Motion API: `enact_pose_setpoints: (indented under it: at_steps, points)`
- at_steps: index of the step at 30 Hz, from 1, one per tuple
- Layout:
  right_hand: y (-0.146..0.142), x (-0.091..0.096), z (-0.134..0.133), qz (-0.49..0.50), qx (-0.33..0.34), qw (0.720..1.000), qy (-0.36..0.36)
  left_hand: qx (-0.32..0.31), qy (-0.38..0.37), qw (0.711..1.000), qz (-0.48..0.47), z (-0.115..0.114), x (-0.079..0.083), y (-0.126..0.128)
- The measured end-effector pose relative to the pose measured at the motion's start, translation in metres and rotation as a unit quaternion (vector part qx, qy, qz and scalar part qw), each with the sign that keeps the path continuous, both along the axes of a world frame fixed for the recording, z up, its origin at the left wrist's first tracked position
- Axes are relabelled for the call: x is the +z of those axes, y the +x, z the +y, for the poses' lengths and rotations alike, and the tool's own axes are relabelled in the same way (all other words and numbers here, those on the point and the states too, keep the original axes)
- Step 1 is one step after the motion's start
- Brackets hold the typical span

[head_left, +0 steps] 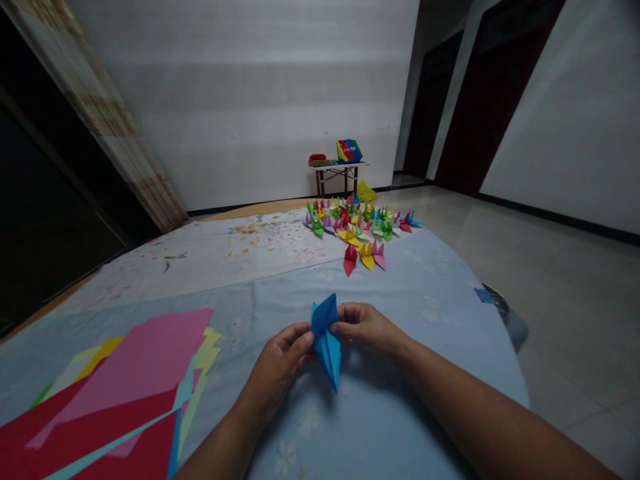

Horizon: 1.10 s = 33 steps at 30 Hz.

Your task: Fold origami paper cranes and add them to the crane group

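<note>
A blue folded paper piece (328, 343), with a pointed lower end and a raised flap on top, is held between both hands above the cloth-covered table. My left hand (287, 350) pinches its left edge between thumb and fingers. On the opposite side, my right hand (365, 325) grips the edge near the upper flap, thumb in front. Beyond the hands stand a red paper crane (351, 260), a yellow paper crane (367, 257) and a pink paper crane (379, 255) in a short row.
Many coloured paper cranes (345, 220) crowd the table's far end. Sheets of coloured paper (150, 360) lie stacked at the left. The round table (280, 427) wears a pale blue flowered cloth. A small table (340, 167) with a colourful box (349, 151) stands by the wall.
</note>
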State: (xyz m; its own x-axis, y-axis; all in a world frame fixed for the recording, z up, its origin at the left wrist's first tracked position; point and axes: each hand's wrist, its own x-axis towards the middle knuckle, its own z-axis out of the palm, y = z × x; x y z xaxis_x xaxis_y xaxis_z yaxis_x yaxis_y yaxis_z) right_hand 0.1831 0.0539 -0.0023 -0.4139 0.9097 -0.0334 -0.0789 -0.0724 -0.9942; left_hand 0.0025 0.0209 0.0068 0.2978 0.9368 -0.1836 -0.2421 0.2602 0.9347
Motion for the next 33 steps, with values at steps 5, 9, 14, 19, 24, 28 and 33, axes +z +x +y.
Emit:
enact_pose_setpoints:
  at_steps: [5,9,14,19,24,28,33]
  points:
    - [-0.002,-0.003,-0.001,0.005,0.006,1.000,0.007,0.015,-0.002,1.000,0.020,-0.001,0.002,0.003]
    - [-0.003,-0.006,-0.001,0.002,-0.008,1.000,0.006,0.024,-0.005,0.999,0.039,-0.002,0.002,0.004]
    - [-0.005,-0.007,-0.001,-0.005,-0.016,1.000,0.012,0.031,-0.002,0.998,0.055,0.000,-0.006,0.005]
    - [-0.007,-0.007,-0.003,-0.002,-0.019,1.000,0.018,0.036,0.006,0.996,0.078,0.002,-0.014,0.003]
    - [-0.008,-0.006,-0.004,0.006,-0.011,1.000,0.007,0.048,-0.001,0.995,0.088,0.002,-0.013,0.003]
    - [-0.007,-0.005,-0.003,0.006,-0.010,1.000,0.005,0.035,-0.004,0.997,0.064,0.002,-0.013,0.003]
    - [-0.008,-0.006,-0.004,-0.008,0.001,1.000,0.010,0.052,0.014,0.995,0.087,0.001,-0.012,0.003]
